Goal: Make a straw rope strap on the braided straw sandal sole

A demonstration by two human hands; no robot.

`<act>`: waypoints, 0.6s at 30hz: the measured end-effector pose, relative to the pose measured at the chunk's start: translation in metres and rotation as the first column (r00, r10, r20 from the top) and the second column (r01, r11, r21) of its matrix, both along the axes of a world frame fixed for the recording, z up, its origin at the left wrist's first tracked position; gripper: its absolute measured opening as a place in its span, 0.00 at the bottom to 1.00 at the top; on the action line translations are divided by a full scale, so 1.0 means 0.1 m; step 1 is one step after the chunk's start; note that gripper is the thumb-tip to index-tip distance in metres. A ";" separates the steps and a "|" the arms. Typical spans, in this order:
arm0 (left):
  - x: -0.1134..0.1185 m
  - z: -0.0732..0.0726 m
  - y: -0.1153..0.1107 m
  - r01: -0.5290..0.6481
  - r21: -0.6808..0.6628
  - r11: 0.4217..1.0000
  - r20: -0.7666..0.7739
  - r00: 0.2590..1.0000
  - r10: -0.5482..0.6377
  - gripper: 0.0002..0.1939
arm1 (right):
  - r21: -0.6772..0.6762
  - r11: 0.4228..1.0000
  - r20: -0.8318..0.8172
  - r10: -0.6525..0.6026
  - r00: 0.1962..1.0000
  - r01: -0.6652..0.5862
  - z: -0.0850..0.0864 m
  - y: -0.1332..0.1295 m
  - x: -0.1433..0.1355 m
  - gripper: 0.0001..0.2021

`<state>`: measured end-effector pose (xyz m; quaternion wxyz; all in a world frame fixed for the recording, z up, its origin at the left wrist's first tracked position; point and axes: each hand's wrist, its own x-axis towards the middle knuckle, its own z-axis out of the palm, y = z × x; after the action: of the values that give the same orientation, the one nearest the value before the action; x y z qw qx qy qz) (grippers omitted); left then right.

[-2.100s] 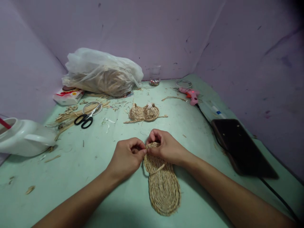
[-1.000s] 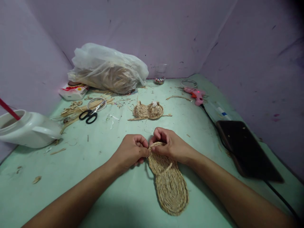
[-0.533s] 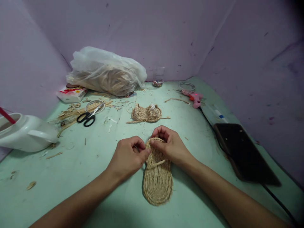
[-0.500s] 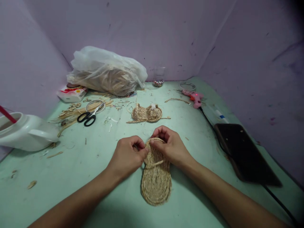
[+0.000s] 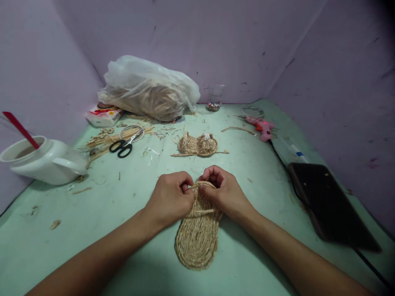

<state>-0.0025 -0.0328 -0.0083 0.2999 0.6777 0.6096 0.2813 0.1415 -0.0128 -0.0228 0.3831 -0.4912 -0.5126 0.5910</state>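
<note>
A sole-shaped piece of coiled, braided straw (image 5: 197,242) lies in front of me, its wide end toward me. A thin braided strip crosses its narrower middle. My right hand (image 5: 224,189) grips the far end, thumb on top and fingers curled behind the rim. At the upper left edge, my left hand (image 5: 174,197) is closed in a pinch on a short braided straw cord (image 5: 193,187) that runs along that rim. My fingers hide part of the far end. Beyond my hands sits a second straw piece (image 5: 197,146) with a cluster of white beads.
Black-handled scissors (image 5: 125,146) lie among straw scraps. A white jug (image 5: 46,160) stands left, a plastic bag of straw (image 5: 148,92) behind. To the right are a pink glue gun (image 5: 261,125) with a lit red light, its cord, and a dark flat slab (image 5: 330,201). A bead cup (image 5: 214,100) stands back.
The near end of the straw sole has swung left, so it lies tilted. My left hand has drawn slightly back from the rim with the cord. The whole view has shifted a little.
</note>
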 end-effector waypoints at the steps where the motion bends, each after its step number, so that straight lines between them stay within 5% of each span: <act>1: 0.00 -0.01 0.00 0.005 0.005 1.000 0.003 1.000 -0.005 0.05 | 0.009 1.000 0.002 -0.001 1.000 0.001 0.00 0.00 0.00 0.09; 10: -0.03 0.01 0.00 0.116 0.057 0.992 -0.171 0.980 -0.105 0.09 | 0.021 1.000 0.008 -0.001 1.000 0.001 -0.04 -0.01 -0.01 0.09; 18: -0.10 0.08 0.06 0.019 -0.156 0.988 0.144 0.990 0.004 0.05 | 0.016 1.000 0.005 -0.022 1.000 0.022 -0.05 0.03 0.00 0.10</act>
<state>-0.0126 -0.0263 -0.0003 0.3967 0.6322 0.6040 0.2794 0.1415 -0.0100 -0.0282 0.3920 -0.4952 -0.5128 0.5815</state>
